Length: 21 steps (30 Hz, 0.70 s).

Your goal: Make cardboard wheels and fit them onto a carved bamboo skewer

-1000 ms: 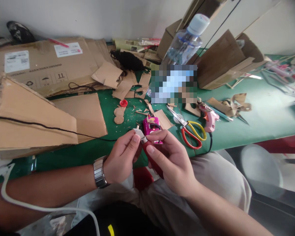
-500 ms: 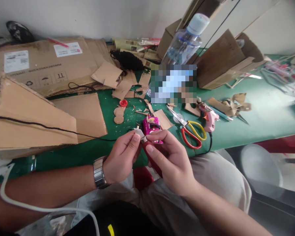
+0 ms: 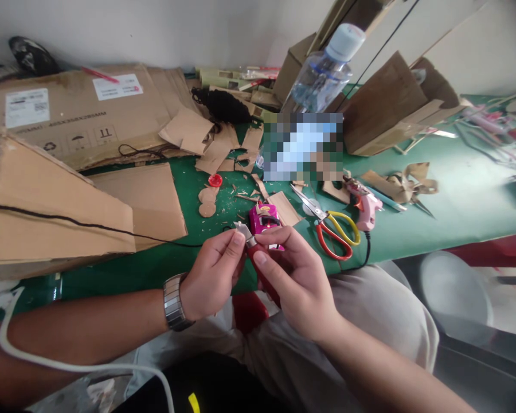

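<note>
My right hand (image 3: 298,281) is wrapped round the red handle of a short-bladed knife (image 3: 251,248), which has a metal collar. Its blade points up and left towards my left hand (image 3: 215,275). The left thumb and fingers are pinched together at the blade, where a small pale piece (image 3: 238,224) pokes out; its kind is too small to make out. Just beyond my hands sits a magenta toy-like object (image 3: 264,218), partly covered by the right fingers. Scissors (image 3: 324,218) with one red and one yellow handle lie open to the right of it.
A pink glue gun (image 3: 365,209) with a black cord lies right of the scissors. Cardboard scraps (image 3: 219,150) and a red cap (image 3: 215,180) are scattered on the green table (image 3: 417,223). A large bottle (image 3: 322,80) stands behind. Cut cardboard (image 3: 64,206) fills the left side.
Both hands stay almost in place. The small pale piece at the blade has shifted slightly and looks different in shape. The rest of the table looks the same.
</note>
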Available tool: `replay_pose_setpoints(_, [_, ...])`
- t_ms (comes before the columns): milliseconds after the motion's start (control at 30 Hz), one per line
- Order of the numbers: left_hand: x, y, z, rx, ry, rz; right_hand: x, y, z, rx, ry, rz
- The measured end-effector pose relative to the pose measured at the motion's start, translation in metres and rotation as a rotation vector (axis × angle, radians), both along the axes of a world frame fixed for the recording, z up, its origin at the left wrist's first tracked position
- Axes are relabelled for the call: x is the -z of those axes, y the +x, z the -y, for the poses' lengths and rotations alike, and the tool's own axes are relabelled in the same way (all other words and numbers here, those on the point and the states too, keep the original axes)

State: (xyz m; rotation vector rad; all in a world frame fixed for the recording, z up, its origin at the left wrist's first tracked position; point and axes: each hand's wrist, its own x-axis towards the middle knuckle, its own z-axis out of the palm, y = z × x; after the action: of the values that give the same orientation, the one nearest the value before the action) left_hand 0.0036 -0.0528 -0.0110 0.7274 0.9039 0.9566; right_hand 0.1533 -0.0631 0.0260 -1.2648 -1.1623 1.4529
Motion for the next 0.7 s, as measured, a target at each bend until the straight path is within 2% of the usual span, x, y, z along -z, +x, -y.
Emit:
replay_pose_setpoints(300, [0.0015, 0.0024, 0.0013, 0.021, -0.067, 0.035, 0.0009, -0.0033, -0.0003, 0.011, -0.043, -0.100])
replay_pose_setpoints(467, [0.0058, 0.0025, 0.0019, -0.016, -0.099, 0.116, 0.0011, -0.0040, -0.0008, -0.001, -0.065, -0.111])
replay_pose_setpoints(700, [0.0088, 0.0009, 0.0002, -0.082, -0.134, 0.209, 0.0004, -0.0030, -0.0015, -0.030, -0.010, -0.045])
